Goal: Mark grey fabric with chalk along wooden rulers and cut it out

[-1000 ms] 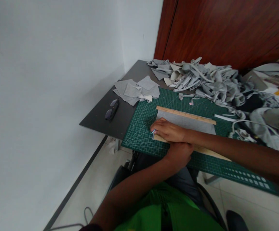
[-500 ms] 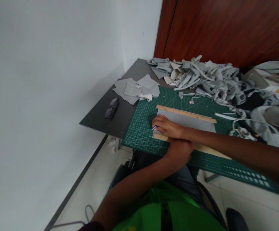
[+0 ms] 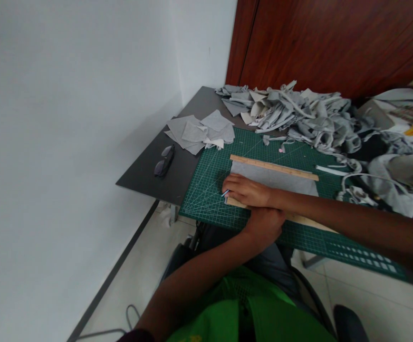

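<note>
Scraps [image 3: 299, 114] crowd the mat's [image 3: 206, 190] far edge — right hand [image 3: 247, 190] gripping a pen [image 3: 225, 193], left hand [image 3: 265, 225] pressing a ruler [image 3: 236, 203].

bare forearms and hands, a green top and grey trousers are seen from above.

both arms are left uncovered from the hands back to the picture's edge, with no watch, ring or band to be seen on the left hand [image 3: 263, 227] or the right hand [image 3: 246, 190]. a bright green garment [image 3: 249, 313] of smooth cloth is worn over the chest, with a finer, mesh-like patch showing near its upper edge. a dark sleeve edge [image 3: 135, 336] is glimpsed at the bottom border. grey trousers [image 3: 273, 266] are worn on the lap.
</note>
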Demonstrator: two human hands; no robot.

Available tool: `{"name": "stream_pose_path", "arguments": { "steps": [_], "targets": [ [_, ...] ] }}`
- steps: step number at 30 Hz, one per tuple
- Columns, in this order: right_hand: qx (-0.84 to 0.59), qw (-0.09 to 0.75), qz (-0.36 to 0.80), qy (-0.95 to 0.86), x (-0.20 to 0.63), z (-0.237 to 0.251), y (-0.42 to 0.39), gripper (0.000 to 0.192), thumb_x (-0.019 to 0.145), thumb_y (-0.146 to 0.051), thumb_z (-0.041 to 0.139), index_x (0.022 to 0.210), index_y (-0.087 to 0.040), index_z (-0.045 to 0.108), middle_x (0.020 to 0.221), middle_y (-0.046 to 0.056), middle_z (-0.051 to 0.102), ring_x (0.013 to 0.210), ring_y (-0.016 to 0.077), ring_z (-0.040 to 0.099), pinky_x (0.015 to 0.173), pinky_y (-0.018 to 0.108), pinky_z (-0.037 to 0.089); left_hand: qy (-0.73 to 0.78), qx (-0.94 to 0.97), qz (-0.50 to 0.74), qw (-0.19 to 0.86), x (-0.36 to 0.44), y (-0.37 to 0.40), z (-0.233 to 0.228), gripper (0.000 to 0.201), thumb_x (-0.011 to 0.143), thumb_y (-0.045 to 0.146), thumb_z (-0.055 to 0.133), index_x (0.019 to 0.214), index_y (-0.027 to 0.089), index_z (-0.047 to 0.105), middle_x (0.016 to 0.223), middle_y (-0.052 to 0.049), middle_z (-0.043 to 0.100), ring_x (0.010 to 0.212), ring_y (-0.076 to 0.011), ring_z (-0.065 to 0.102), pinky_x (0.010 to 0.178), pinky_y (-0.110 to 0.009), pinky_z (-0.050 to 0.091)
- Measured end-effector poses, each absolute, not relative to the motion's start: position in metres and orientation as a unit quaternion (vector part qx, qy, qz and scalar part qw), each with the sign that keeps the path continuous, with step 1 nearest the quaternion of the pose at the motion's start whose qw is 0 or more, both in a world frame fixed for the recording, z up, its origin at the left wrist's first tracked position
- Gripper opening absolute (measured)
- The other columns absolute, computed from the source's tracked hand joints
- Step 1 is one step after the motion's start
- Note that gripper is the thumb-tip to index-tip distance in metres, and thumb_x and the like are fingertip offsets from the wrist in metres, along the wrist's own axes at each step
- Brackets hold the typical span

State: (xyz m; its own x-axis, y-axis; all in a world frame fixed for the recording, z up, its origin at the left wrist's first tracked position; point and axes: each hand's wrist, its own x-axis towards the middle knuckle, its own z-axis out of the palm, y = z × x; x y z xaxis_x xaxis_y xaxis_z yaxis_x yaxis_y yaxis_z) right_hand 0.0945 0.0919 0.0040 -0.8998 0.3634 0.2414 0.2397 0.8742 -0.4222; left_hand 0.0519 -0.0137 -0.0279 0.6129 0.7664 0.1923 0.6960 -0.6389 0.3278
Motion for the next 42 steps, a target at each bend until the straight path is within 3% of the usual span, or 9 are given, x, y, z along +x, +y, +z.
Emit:
{"name": "stream_pose_path", "arguments": {
  "steps": [7,11,14,18,20,24,30,37,42],
  "targets": [
    [-0.289,0.266,0.209,-0.895,0.106,0.022,0.061,0.016,0.107,-0.03,0.047,0.106,-0.026,0.062,0.1,0.008,0.069,0.097,0.026,0.065,0.089,0.043,0.053,0.397,0.896,0.183,0.073,0.05,-0.015,-0.031,0.045,0.101,0.017,0.048,0.145,0.011,0.056,0.142,-0.017,0.065,0.133,-0.0337,0.059,0.113,-0.053,0.048],
    [-0.389,0.369,0.177,-0.825,0.125,0.03,0.042,0.017,0.106,-0.041,0.05,0.106,-0.028,0.062,0.1,0.007,0.072,0.097,0.0275,0.069,0.088,0.044,0.055,0.405,0.886,0.218,0.054,0.047,-0.012,-0.026,0.048,0.101,0.018,0.046,0.148,0.009,0.053,0.145,-0.019,0.062,0.14,-0.0357,0.052,0.119,-0.056,0.042],
    [-0.435,0.42,0.168,-0.778,0.151,0.031,0.047,0.02,0.103,-0.047,0.055,0.104,-0.029,0.063,0.097,0.005,0.073,0.092,0.0256,0.07,0.083,0.042,0.057,0.405,0.881,0.242,0.034,0.034,0.0,-0.016,0.046,0.097,0.019,0.055,0.141,0.008,0.058,0.152,-0.023,0.054,0.145,-0.0382,0.046,0.122,-0.059,0.037],
    [-0.45,0.449,0.115,-0.763,0.203,0.031,0.064,0.02,0.101,-0.047,0.06,0.101,-0.027,0.066,0.092,0.005,0.074,0.087,0.0238,0.072,0.081,0.041,0.056,0.437,0.849,0.29,0.06,-0.004,0.032,-0.005,0.022,0.101,0.016,0.053,0.108,0.017,0.074,0.139,-0.011,0.063,0.141,-0.0275,0.051,0.116,-0.046,0.046],
    [-0.488,0.452,0.048,-0.745,0.232,0.028,0.068,0.022,0.096,-0.049,0.066,0.094,-0.027,0.068,0.091,0.007,0.074,0.089,0.0257,0.072,0.083,0.043,0.055,0.425,0.845,0.313,0.083,-0.029,0.05,-0.003,0.019,0.1,0.015,0.057,0.103,0.019,0.075,0.13,-0.007,0.065,0.133,-0.0229,0.055,0.112,-0.042,0.049],
    [-0.543,0.563,0.102,-0.615,0.286,0.015,0.067,0.035,0.085,-0.06,0.075,0.093,-0.026,0.067,0.079,0.007,0.072,0.071,0.0251,0.069,0.071,0.043,0.054,0.439,0.829,0.323,0.124,-0.069,0.07,-0.004,0.012,0.093,0.015,0.069,0.101,0.02,0.076,0.122,-0.005,0.067,0.122,-0.02,0.058,0.109,-0.038,0.051],
    [-0.598,0.437,0.209,-0.638,0.334,0.005,0.074,0.04,0.072,-0.063,0.085,0.082,-0.026,0.072,0.073,0.008,0.07,0.066,0.0223,0.062,0.066,0.042,0.048,0.493,0.819,0.256,0.144,-0.09,0.077,-0.007,0.028,0.087,0.017,0.076,0.115,0.022,0.075,0.134,-0.005,0.064,0.13,-0.024,0.053,0.116,-0.044,0.043],
    [-0.602,0.293,0.245,-0.701,0.334,-0.008,0.079,0.053,0.08,-0.074,0.07,0.09,-0.022,0.074,0.085,0.008,0.072,0.077,0.024,0.063,0.073,0.038,0.049,0.499,0.819,0.232,0.161,-0.089,0.081,-0.008,0.025,0.088,0.02,0.075,0.112,0.025,0.078,0.138,-0.006,0.064,0.134,-0.0278,0.053,0.118,-0.05,0.041],
    [-0.618,0.26,0.22,-0.708,0.336,-0.013,0.08,0.051,0.086,-0.069,0.063,0.095,-0.019,0.071,0.088,0.01,0.072,0.08,0.0254,0.063,0.072,0.037,0.048,0.501,0.814,0.243,0.166,-0.088,0.081,-0.009,0.023,0.089,0.02,0.072,0.11,0.024,0.078,0.137,-0.008,0.065,0.134,-0.0293,0.054,0.118,-0.051,0.04]
  ]
}}
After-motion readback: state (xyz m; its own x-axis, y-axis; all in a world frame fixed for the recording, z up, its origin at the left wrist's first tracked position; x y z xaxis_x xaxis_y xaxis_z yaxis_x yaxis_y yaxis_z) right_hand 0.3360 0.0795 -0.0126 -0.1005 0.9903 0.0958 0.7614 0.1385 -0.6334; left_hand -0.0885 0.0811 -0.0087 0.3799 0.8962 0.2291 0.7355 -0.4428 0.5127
